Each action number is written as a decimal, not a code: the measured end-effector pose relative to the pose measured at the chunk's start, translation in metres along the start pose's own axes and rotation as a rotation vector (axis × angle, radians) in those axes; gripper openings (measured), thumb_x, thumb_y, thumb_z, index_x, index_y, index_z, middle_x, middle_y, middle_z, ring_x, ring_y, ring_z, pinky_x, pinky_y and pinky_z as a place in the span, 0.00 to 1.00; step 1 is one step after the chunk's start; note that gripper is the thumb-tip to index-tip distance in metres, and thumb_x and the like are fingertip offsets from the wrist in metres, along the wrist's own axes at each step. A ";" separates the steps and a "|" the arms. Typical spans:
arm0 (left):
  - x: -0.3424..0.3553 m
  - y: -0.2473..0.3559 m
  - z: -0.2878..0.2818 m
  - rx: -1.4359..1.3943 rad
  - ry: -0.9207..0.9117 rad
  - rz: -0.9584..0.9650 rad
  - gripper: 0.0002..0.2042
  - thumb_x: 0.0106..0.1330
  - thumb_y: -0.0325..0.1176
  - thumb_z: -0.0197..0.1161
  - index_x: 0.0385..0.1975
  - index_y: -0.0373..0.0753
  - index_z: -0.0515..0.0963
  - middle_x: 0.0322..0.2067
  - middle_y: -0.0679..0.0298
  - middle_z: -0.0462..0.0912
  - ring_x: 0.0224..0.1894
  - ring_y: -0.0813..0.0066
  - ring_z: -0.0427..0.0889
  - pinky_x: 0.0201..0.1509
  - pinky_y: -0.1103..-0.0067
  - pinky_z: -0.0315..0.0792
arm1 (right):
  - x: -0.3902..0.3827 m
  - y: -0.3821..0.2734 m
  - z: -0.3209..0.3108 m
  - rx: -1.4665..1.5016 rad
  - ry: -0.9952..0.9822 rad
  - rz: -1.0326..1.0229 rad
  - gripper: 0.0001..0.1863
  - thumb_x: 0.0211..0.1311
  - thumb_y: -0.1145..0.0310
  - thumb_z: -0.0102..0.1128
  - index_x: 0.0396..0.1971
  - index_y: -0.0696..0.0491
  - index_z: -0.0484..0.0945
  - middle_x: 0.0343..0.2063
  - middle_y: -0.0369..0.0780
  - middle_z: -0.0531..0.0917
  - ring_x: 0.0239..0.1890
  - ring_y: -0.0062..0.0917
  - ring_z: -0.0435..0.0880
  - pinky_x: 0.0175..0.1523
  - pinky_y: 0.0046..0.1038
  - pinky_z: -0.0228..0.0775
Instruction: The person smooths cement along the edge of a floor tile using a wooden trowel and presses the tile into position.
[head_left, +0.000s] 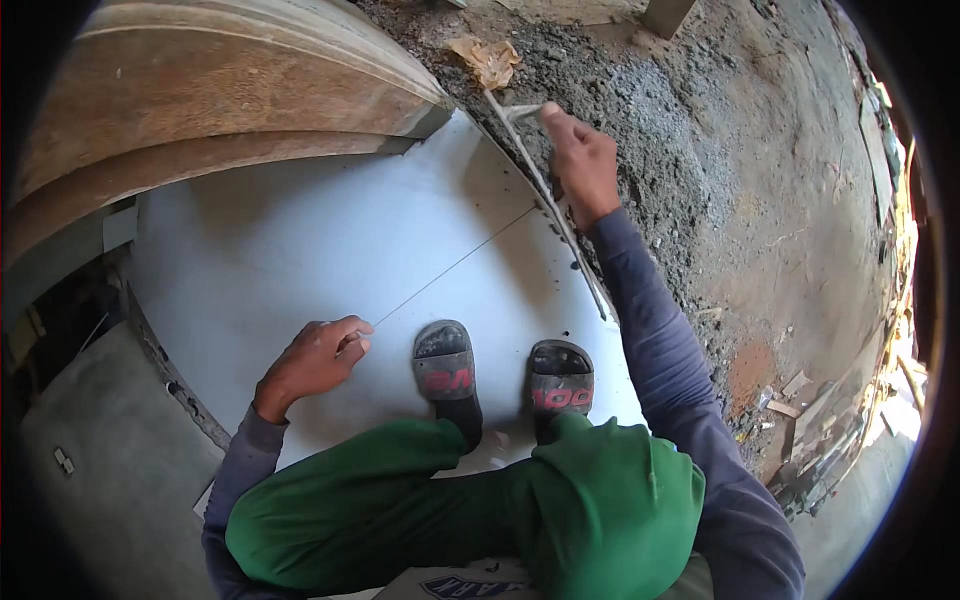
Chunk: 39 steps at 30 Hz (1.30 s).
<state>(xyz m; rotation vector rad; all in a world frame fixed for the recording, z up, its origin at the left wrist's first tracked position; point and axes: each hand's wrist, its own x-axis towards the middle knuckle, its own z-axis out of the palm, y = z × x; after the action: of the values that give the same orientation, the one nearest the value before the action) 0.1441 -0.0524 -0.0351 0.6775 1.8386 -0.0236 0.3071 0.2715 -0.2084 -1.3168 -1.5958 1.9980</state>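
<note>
My left hand (pixel 312 362) is closed in a pinch on one end of a thin string (pixel 455 266). From there the string runs taut over the white tile floor (pixel 330 240) to the right, meeting a long narrow strip-like tool (pixel 545 190). That tool is seen edge-on, along the border between the tiles and wet grey mortar (pixel 640 150). My right hand (pixel 583 165) is wrapped round a short handle (pixel 524 110) on the tool's far part. Whether the string is fastened to the tool I cannot tell.
My sandalled feet (pixel 445 370) rest on the tiles. A curved-looking wooden panel (pixel 230 90) borders the far left. Crumpled brown paper (pixel 487 62) lies by the mortar. Rough bare ground (pixel 790 200) and scraps are at the right, a grey slab (pixel 120 430) at the left.
</note>
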 end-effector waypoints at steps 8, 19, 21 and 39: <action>0.000 -0.008 0.004 0.043 0.024 0.063 0.14 0.74 0.36 0.60 0.51 0.34 0.81 0.29 0.50 0.84 0.32 0.52 0.82 0.43 0.63 0.75 | 0.040 0.011 0.028 -0.011 0.006 -0.016 0.30 0.74 0.45 0.63 0.46 0.61 0.91 0.20 0.33 0.79 0.25 0.20 0.72 0.36 0.31 0.71; -0.003 -0.013 0.002 0.012 0.061 0.060 0.15 0.73 0.37 0.60 0.51 0.35 0.82 0.32 0.49 0.86 0.35 0.52 0.85 0.45 0.63 0.77 | 0.006 0.041 -0.011 -0.211 -0.065 -0.020 0.42 0.70 0.28 0.58 0.49 0.58 0.91 0.12 0.27 0.62 0.15 0.16 0.59 0.22 0.35 0.54; -0.001 -0.013 0.002 0.051 0.032 0.054 0.14 0.73 0.37 0.60 0.51 0.35 0.82 0.32 0.49 0.86 0.36 0.52 0.85 0.45 0.63 0.77 | 0.011 0.030 -0.011 -0.146 -0.051 -0.020 0.40 0.70 0.30 0.59 0.49 0.56 0.91 0.11 0.26 0.60 0.15 0.17 0.62 0.22 0.34 0.55; -0.003 0.025 0.015 0.115 0.010 0.109 0.15 0.74 0.37 0.60 0.53 0.34 0.82 0.32 0.53 0.86 0.37 0.60 0.88 0.45 0.66 0.78 | -0.162 0.108 -0.140 -0.504 -0.006 0.140 0.28 0.76 0.46 0.59 0.47 0.59 0.89 0.21 0.50 0.86 0.25 0.26 0.82 0.38 0.36 0.77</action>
<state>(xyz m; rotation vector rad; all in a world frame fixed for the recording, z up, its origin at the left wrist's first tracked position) 0.1690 -0.0374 -0.0305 0.8594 1.8181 -0.0548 0.5393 0.2112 -0.2233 -1.6298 -2.1583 1.7297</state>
